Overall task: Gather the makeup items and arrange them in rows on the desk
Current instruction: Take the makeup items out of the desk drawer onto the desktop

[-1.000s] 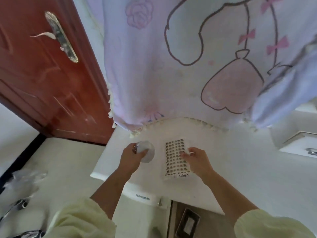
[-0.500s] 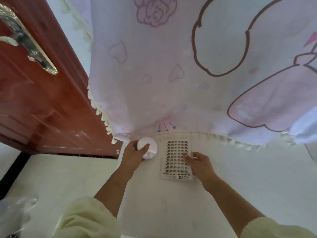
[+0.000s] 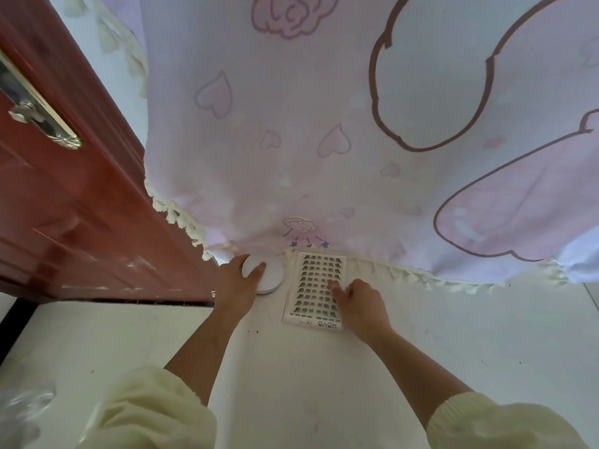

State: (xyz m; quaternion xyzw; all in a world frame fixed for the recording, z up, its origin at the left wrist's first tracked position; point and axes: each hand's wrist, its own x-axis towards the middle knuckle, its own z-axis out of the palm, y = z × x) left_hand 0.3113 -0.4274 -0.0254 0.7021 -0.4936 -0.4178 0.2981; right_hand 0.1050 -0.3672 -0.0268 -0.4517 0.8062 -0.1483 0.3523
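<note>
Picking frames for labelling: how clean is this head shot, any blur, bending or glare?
Head view: wide-angle distortion bends the door and curtain; lash tray rows read clearly; the round white case blends into the pale desk; soft light, faint shadows, little glare.

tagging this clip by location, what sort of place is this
Probably a room in a home, perhaps a bedroom: a pink cartoon-print curtain hangs over a white desk, a red-brown door stands at the left, and a lash tray and round white case lie on it.
</note>
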